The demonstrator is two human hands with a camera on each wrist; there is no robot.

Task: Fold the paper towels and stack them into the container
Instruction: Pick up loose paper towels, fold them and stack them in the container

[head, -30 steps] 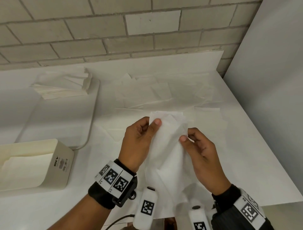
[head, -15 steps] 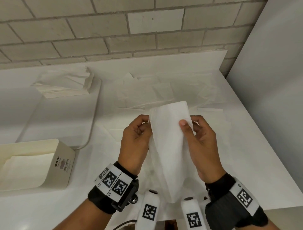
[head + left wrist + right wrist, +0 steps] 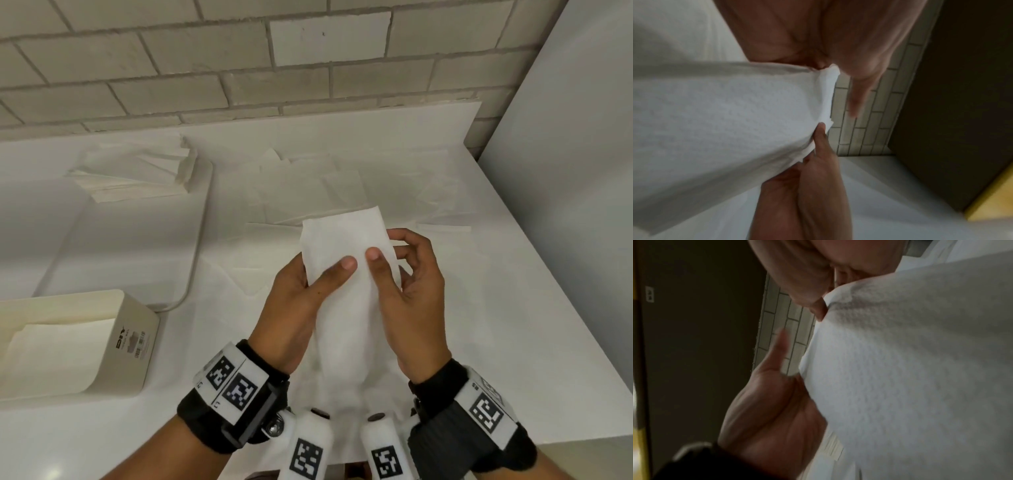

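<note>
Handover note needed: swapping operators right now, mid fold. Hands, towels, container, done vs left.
Left hand: pinches the held paper towel, thumb on top.
Right hand: pinches the same towel from the other side.
The towel is folded into a narrow strip and held above the counter.
Container, near left: at least one folded towel already inside.
Loose towels lie spread behind the hands; a towel stack sits on the tray, far left.
Left: finish this fold, place it in the container, then fold the others.
</note>
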